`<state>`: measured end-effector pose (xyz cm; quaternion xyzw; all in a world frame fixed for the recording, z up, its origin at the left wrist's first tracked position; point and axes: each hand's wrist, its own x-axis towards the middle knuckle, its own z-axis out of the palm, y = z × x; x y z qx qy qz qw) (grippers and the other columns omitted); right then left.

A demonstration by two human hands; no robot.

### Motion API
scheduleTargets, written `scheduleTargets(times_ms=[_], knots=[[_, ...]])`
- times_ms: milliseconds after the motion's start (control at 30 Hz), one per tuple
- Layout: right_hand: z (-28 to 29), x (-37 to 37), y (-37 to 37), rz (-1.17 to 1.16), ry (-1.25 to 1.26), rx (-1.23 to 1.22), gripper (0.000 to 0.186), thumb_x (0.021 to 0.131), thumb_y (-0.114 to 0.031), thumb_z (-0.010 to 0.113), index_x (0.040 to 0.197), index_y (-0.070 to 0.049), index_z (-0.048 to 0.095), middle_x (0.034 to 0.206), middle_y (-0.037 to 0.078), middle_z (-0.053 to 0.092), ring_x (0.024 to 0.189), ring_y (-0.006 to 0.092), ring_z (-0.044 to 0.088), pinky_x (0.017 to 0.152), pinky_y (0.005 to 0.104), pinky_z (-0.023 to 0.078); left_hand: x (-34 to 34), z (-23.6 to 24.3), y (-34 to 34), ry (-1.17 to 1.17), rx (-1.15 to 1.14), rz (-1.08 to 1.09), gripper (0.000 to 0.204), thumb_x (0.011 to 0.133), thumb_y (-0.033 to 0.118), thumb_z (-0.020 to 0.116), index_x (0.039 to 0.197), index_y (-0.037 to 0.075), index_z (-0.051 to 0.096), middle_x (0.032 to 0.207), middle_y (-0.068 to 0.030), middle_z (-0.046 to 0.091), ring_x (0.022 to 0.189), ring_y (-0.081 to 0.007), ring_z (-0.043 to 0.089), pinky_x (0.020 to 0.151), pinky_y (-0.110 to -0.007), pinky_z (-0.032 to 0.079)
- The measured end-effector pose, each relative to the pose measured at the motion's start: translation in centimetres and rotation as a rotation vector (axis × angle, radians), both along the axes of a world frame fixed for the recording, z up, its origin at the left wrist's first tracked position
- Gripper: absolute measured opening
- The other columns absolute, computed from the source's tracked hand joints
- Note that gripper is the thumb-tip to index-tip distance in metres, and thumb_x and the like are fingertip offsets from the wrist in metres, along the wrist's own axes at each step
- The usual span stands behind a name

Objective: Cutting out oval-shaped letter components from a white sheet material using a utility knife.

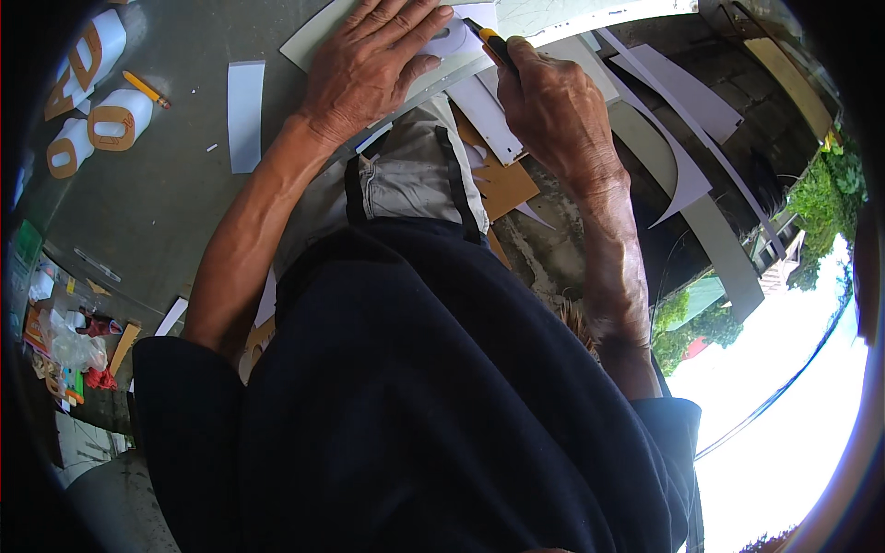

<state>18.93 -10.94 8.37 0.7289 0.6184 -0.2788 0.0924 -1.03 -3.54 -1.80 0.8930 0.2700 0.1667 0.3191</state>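
My left hand (pixel 361 81) lies flat with its fingers stretched out, pressing on a pale sheet (pixel 309 35) at the top edge of the view. My right hand (pixel 558 115) is closed round a yellow and black utility knife (pixel 495 43). The knife tilts up and to the left, and its tip is at a whitish piece (pixel 477 13) lying on the sheet, just right of my left fingertips. A small curved outline shows on that piece between the hand and the knife. Whether the blade touches it, I cannot tell.
Block letters (pixel 113 124) with white sides and brown faces stand at the left, beside an orange pencil (pixel 146 89). A white strip (pixel 245 118) lies nearer. Offcuts (pixel 687 97) are strewn on the right. A clear plastic bag (pixel 74 346) sits among clutter at lower left.
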Motion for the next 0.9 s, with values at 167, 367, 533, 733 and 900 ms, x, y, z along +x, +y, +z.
scheduleTargets(times_ms=[167,367,533,733,900], knots=[[-1.1,-1.5,-1.9,-0.118,0.07,0.105,0.016,0.096,-0.011,0.057,0.099,0.005,0.057,0.079,0.024,0.071,0.072,0.0436,0.072,0.065,0.0527,0.058,0.2,0.0,-0.2,-0.012,0.02,0.022,0.044,0.098,0.023,0.066,0.136,0.0,0.063,0.15,-0.0179,0.056,0.148,-0.0389,0.042,0.123,-0.051,0.031],[-1.3,-2.4,-2.3,-0.187,0.057,0.055,0.018,0.099,-0.015,0.059,0.105,0.002,0.057,0.085,0.024,0.071,0.075,0.0453,0.071,0.068,0.0539,0.056,-0.1,-0.2,-0.2,-0.014,0.016,0.041,0.042,0.1,0.023,0.065,0.135,0.0,0.065,0.149,-0.0178,0.057,0.147,-0.0394,0.044,0.121,-0.052,0.033],[-1.6,-2.9,-2.5,-0.172,0.064,0.117,0.017,0.096,-0.012,0.058,0.1,0.005,0.056,0.083,0.026,0.071,0.073,0.0454,0.072,0.065,0.0544,0.058,0.1,-0.1,-0.4,-0.028,0.011,0.061,0.042,0.099,0.023,0.065,0.134,0.0,0.065,0.148,-0.0179,0.058,0.146,-0.0393,0.044,0.121,-0.051,0.034],[-1.3,-3.4,-2.3,-0.224,0.087,0.092,0.018,0.096,-0.012,0.058,0.1,0.005,0.056,0.085,0.026,0.071,0.074,0.0467,0.072,0.067,0.0549,0.058,0.1,0.0,-0.3,-0.029,0.028,0.067,0.042,0.099,0.023,0.065,0.133,0.0,0.066,0.147,-0.0178,0.059,0.146,-0.0394,0.045,0.121,-0.051,0.034],[-1.3,-3.9,-2.7,-0.256,0.064,0.062,0.019,0.096,-0.013,0.059,0.097,0.005,0.054,0.083,0.026,0.071,0.073,0.0457,0.072,0.065,0.054,0.058,0.2,0.0,-0.5,-0.023,0.038,0.065,0.041,0.099,0.023,0.065,0.132,-0.001,0.066,0.147,-0.0183,0.059,0.145,-0.0396,0.046,0.12,-0.051,0.035]])
